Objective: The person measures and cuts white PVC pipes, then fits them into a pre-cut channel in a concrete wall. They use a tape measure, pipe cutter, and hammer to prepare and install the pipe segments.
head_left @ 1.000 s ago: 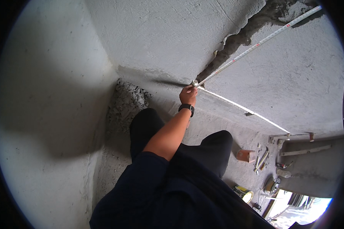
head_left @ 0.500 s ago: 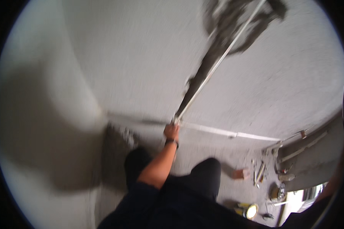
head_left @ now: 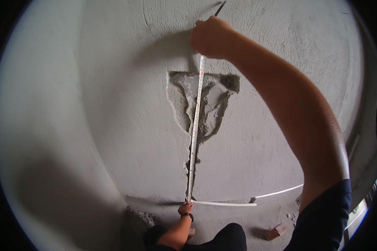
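A white tape measure blade runs nearly upright along a grey plastered wall, over a chiselled recess and the narrow channel below it. My left hand, with a dark band on the wrist, is closed on the blade's lower end, by the wall's foot. Higher up, my right hand is closed round the upper part of the tape measure; whether the case is in the fist is hidden. A slim dark stick, like a pencil, pokes out above that hand.
A white pipe lies along the wall's foot, right of my left hand. On the floor sits a reddish brick, with another reddish block by my knee. Rubble lies in the left corner.
My view has lifted and levelled, so the recess shows in full. My right hand and arm have come into view high on the wall. My left hand still grips the lower end.
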Demonstrator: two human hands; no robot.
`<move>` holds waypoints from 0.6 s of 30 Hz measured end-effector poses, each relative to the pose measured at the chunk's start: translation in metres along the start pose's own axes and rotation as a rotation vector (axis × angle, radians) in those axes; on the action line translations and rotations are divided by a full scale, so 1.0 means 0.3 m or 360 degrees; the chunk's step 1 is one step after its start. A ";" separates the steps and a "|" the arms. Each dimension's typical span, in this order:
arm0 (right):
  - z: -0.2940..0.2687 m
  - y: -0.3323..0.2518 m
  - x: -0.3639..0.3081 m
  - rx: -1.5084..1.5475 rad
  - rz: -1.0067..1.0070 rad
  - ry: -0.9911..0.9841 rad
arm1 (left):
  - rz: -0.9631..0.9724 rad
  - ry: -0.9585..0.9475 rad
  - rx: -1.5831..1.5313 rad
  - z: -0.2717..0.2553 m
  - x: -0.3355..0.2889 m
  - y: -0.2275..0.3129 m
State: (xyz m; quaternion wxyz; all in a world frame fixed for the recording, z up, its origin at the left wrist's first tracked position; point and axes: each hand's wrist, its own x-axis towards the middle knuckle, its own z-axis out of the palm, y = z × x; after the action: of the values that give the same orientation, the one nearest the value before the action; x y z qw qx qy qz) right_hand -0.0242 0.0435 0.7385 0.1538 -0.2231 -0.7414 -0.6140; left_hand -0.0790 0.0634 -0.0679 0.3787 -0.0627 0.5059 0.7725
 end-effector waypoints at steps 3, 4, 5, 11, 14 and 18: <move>-0.004 0.005 -0.007 0.0041 -0.0052 0.0018 | -0.0031 0.0035 -0.0088 0.009 -0.009 0.002; -0.002 0.011 -0.010 0.0056 -0.0064 0.0013 | 0.0055 -0.0004 -0.0123 0.012 -0.008 0.001; -0.002 0.018 -0.007 0.0089 -0.0068 -0.0058 | 0.0051 -0.0026 -0.0092 0.015 -0.008 -0.002; 0.002 0.018 0.006 0.0118 -0.0053 -0.0117 | 0.0014 0.0036 -0.0232 0.020 -0.011 -0.012; -0.009 0.007 0.016 0.0139 -0.0036 -0.0181 | -0.0008 0.0017 -0.0178 0.019 -0.010 -0.005; -0.015 0.006 0.020 0.0171 -0.0030 -0.0173 | 0.0016 0.0041 -0.0268 0.024 -0.008 -0.007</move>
State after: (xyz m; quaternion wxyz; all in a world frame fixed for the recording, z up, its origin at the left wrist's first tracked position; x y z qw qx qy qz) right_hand -0.0286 0.0402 0.7439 0.1191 -0.2405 -0.7826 -0.5616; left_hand -0.0740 0.0686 -0.0647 0.3615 -0.1018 0.4442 0.8134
